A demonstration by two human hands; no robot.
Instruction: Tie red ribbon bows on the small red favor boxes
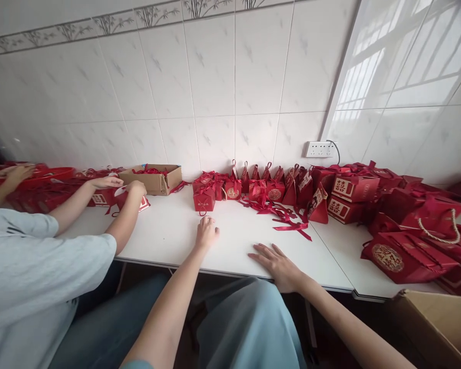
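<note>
1. At the far left edge, a co-worker's hand (pixel 21 174) shows by a red basket (pixel 59 174); that person is mostly cut off, and what the hand does is hard to make out.
2. Next, a person in a light shirt (pixel 42 256) has both hands at a red carton (pixel 143 204), which the hands and forearm partly cover. A cardboard box (pixel 149 183) with red ribbon inside stands just behind.
3. A small red box (pixel 204 199) stands upright on the white table (pixel 234 256), straight ahead of the wearer's left hand (pixel 208 233), on the wall side. A ribbon loop (pixel 203 213) lies at its foot, between box and knuckles. The left hand is clearly the nearer one; the box's long axis is hard to judge.
4. That left hand rests on the table with fingers curled in. The fingertips and palm are hidden, so whether it grasps anything cannot be told.
5. Behind and to the right runs a row of peaked boxes (pixel 290 187), their lower parts overlapping. Loose ribbons (pixel 292 225) lie in front.
6. The right hand (pixel 276 264) lies palm down at the near edge, fingers spread, free of any object, with the ribbons beyond its fingertips.
7. Farther right, red gift boxes (pixel 355 189) pile up, many hidden by others; an open carton (pixel 441 312) is cut off at the corner.
</note>
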